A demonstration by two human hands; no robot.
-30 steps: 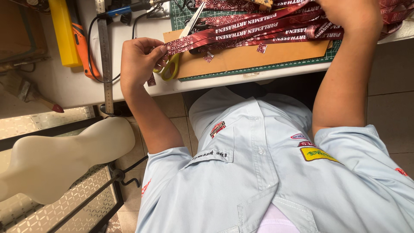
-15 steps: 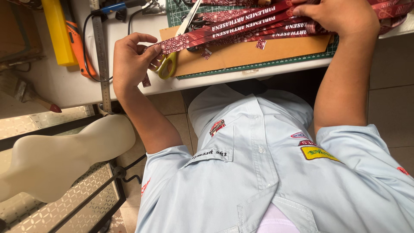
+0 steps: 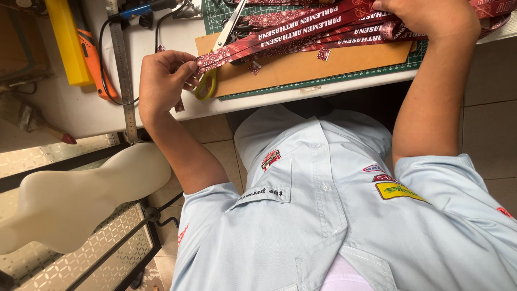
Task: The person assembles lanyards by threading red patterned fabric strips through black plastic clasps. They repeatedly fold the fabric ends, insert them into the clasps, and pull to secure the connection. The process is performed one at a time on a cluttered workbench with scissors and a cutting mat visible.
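White worktable (image 3: 64, 116) at frame top — left hand (image 3: 161, 81) pinches a maroon lanyard strap (image 3: 280, 35) taut (end aligned); right hand (image 3: 431, 16) presses the bundle flat.

One scissors (image 3: 218, 54), one steel ruler (image 3: 123, 70), one brown board (image 3: 307, 64), several red lanyards (image 3: 301, 27).

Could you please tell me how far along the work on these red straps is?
Done: small red scraps on the brown board suggest some ends are already trimmed. In hand: the left hand pinches one red strap by its end, while the right hand rests on the pile of straps; its grip is hidden. The scissors lie unheld. Left: how many remain cannot be told.
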